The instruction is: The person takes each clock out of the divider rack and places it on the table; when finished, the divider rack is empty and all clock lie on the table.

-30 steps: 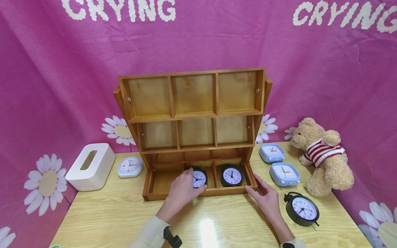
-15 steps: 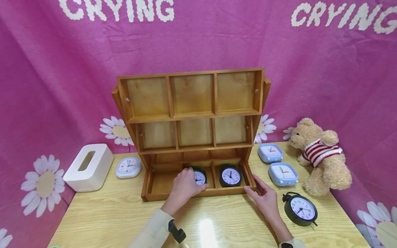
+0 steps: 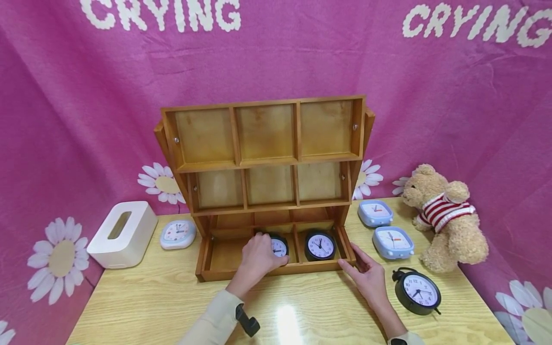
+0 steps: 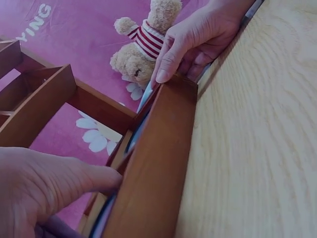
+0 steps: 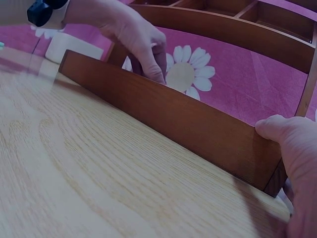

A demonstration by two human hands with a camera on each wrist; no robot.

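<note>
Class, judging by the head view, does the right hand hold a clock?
No, the right hand grips the right front corner of the wooden shelf.

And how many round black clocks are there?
3. In the brown wooden shelf, bottom row: one clock at centre, partly covered by the left hand, another clock at right. A third clock lies on the pale wooden table. Any behind the shelf would be hidden.

White tissue box (image 3: 131,247) w/ slot (image 3: 120,225) on top, L end of lt wood-grain tbl (image 3: 159,306); bright glare patch (image 3: 288,326) nr tbl front; bkgd = pink cloth (image 3: 267,57) w/ lg white daisies (image 3: 61,258), yellowish ctrs, & white "CRYING" lettering (image 3: 178,17) 2x up top; tan teddy (image 3: 448,220), red-&-white striped top (image 3: 444,209), R end, nr cloth; sm. green item (image 5: 2,44) at L edge of R-wrist view, too sm. to ID.
</note>
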